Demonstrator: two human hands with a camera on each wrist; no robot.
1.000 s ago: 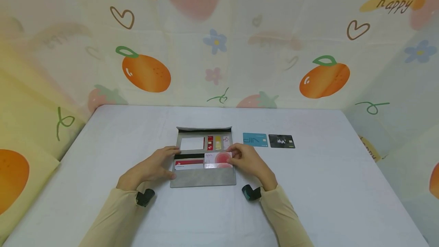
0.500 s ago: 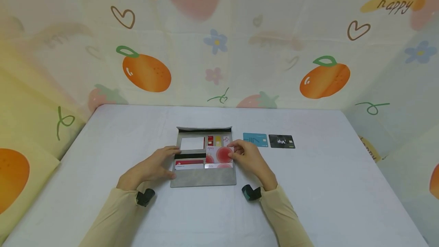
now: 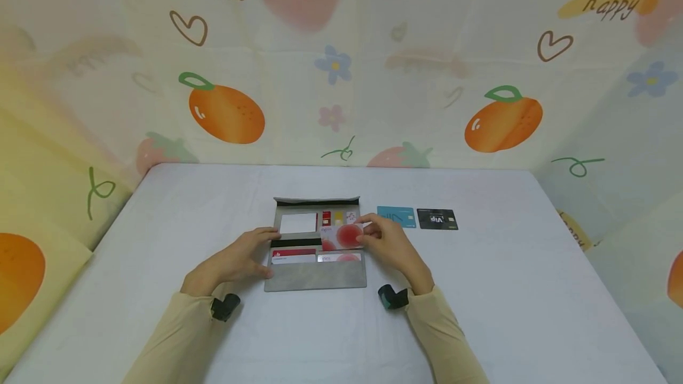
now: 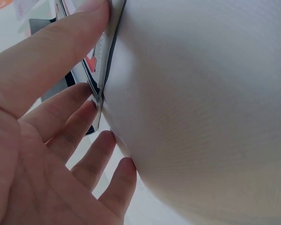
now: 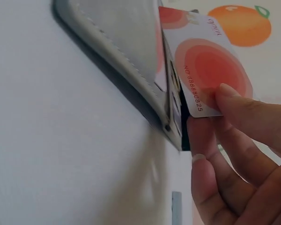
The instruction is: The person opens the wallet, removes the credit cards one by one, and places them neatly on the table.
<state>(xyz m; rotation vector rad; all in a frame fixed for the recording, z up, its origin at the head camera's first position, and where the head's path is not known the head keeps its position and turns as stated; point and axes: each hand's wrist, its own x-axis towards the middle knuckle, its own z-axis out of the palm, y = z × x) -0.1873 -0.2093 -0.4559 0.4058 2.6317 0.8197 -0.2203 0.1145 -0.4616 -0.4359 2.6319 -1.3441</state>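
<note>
At frame centre, a card [image 3: 341, 238] shows red circles on white. The wallet [image 3: 315, 277] is grey, the sleeves [image 3: 169, 339] beige.

I see the wallet [image 3: 316, 277] on the bench [image 3: 320, 342], left hand [image 3: 240, 256] at its nine o'clock, right hand [image 3: 391, 248] at three, held card [image 3: 337, 238] over the wallet. One loose card [image 3: 400, 216] lies at two, second loose card [image 3: 437, 219] at that one's three.

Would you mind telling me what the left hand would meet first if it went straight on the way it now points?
The left hand would most likely meet the open wallet straight away, since it touches the wallet's left edge; whether it would push it or slide over is unclear.
</note>
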